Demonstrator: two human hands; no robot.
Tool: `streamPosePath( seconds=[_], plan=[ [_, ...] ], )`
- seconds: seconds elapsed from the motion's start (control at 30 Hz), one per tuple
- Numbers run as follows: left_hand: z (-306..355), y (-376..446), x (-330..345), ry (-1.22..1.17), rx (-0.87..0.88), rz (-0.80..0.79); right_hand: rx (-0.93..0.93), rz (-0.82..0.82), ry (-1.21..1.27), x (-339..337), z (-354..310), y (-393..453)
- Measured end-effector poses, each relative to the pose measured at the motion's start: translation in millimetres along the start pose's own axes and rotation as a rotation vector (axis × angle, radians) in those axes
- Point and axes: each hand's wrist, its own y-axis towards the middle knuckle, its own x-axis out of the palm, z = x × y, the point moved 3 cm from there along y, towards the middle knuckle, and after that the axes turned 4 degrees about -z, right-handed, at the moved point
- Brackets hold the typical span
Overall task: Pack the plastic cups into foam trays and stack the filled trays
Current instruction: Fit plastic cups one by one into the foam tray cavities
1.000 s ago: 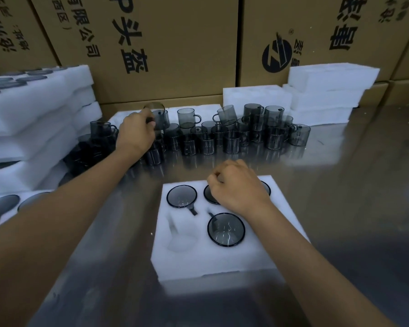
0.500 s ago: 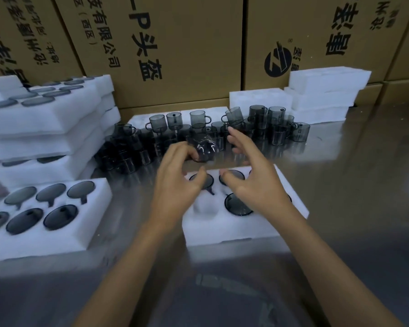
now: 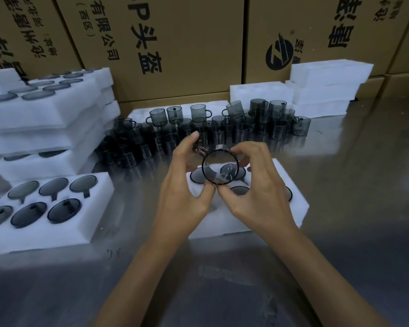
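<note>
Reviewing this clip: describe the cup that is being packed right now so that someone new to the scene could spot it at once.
Start at the white foam tray in the middle of the steel table. Just above it the left hand and right hand hold one smoky clear cup between their fingertips. Unlike the seated or heaped cups, it is in the air, its round rim facing the camera.

L hand (image 3: 184,192), R hand (image 3: 257,185): fingers curled, pinching.

A packing area in a warehouse or factory — printed cardboard cartons (image 3: 175,43) wall a steel table (image 3: 352,185) loaded with foam trays (image 3: 45,109) and smoky plastic cups (image 3: 198,114)
</note>
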Motion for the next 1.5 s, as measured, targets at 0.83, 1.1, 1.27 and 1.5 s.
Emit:
streamPosePath(
  seconds=[0.83, 1.1, 1.27, 1.5],
  plan=[
    [-15.5, -4.5, -38.5, 0.114, -0.146, -0.084, 0.117, -0.481, -0.109, 11.4, 1.4, -7.9],
    [-11.7, -29.9, -29.7, 0.261, 0.064, -0.001, 0.034, -0.412, -0.172, 5.5, -3.1, -18.9],
    [-10.7, -31.3, -27.7, 0.284, 0.072, 0.039, 0.002, -0.396, -0.235, 4.5, 0.8, -30.2],
    [-12.7, -37.0, -24.1, 0.371, 0.037, 0.078, -0.013, -0.395, -0.309, 9.9, 3.4, -32.5]
  ],
)
